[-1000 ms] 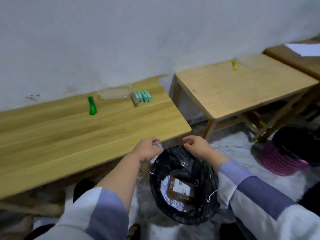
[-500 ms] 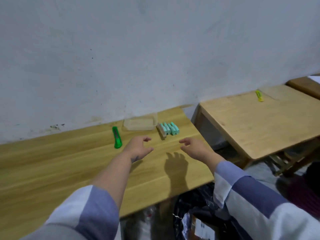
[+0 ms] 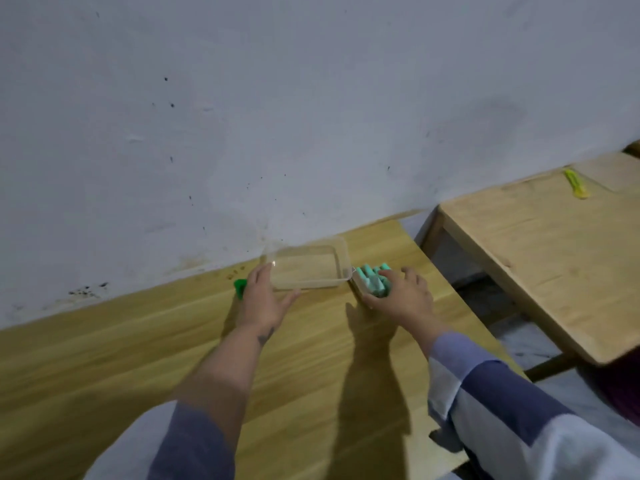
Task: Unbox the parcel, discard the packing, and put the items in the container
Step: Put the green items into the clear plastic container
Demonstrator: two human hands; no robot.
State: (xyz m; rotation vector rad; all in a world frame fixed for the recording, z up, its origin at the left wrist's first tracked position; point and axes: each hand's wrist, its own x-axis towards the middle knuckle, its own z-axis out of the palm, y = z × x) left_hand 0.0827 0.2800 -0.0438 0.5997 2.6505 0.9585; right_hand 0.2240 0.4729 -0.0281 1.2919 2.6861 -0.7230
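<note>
The person leans over the wooden table (image 3: 104, 358), both arms stretched toward the wall. The left hand (image 3: 261, 299) lies against the near left corner of the clear plastic container (image 3: 308, 268), fingers fairly straight along its side and thumb spread under its front edge, touching rather than clasping it. The right hand (image 3: 401, 296) curls over the row of mint-green items (image 3: 372, 280), thumb at the near end and fingers on top, gripping them just right of the container. A green utility knife (image 3: 239, 286) peeks out behind the left hand. On the neighbouring table (image 3: 536, 258) lies a yellow-green clip (image 3: 575, 183).
</note>
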